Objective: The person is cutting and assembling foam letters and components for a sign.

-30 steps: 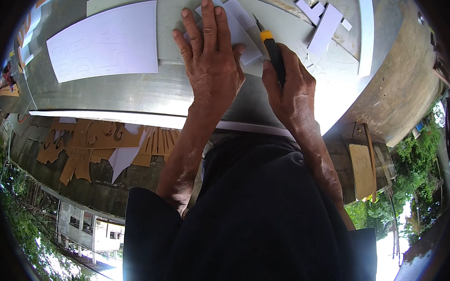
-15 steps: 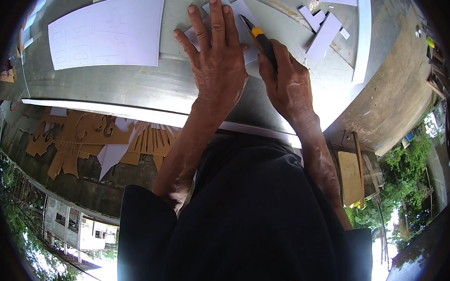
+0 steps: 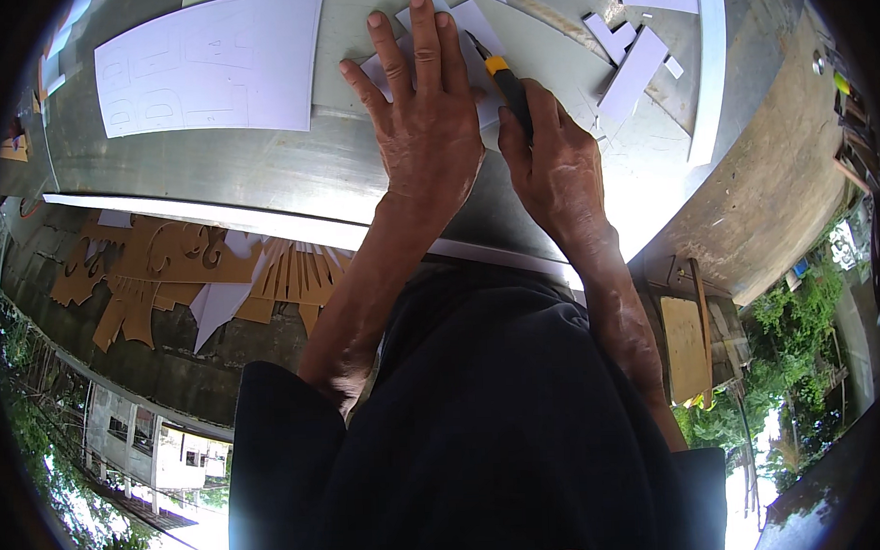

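Observation:
My left hand (image 3: 425, 111) lies flat with fingers spread, pressing on a white foam-board piece (image 3: 482, 29) on the table. Part of that piece is hidden under the palm and fingers. My right hand (image 3: 557, 159) is wrapped round a utility knife (image 3: 514, 96) with a black and yellow body. Its dark blade points up and left, the tip at the white piece beside my left fingers. To the left lies a larger white sheet (image 3: 210, 70) with letter outlines drawn on it.
Several white offcuts (image 3: 634, 69) lie right of my hands. A white strip (image 3: 709, 81) runs along the table's right side. Below the near edge (image 3: 215, 215), brown cut-out panels (image 3: 183, 260) lie at the left. A worn brown board (image 3: 757, 196) stands at the right.
My right hand and the utility knife have shifted slightly left, the blade tip closer to my left fingers. My left hand has stayed in place.

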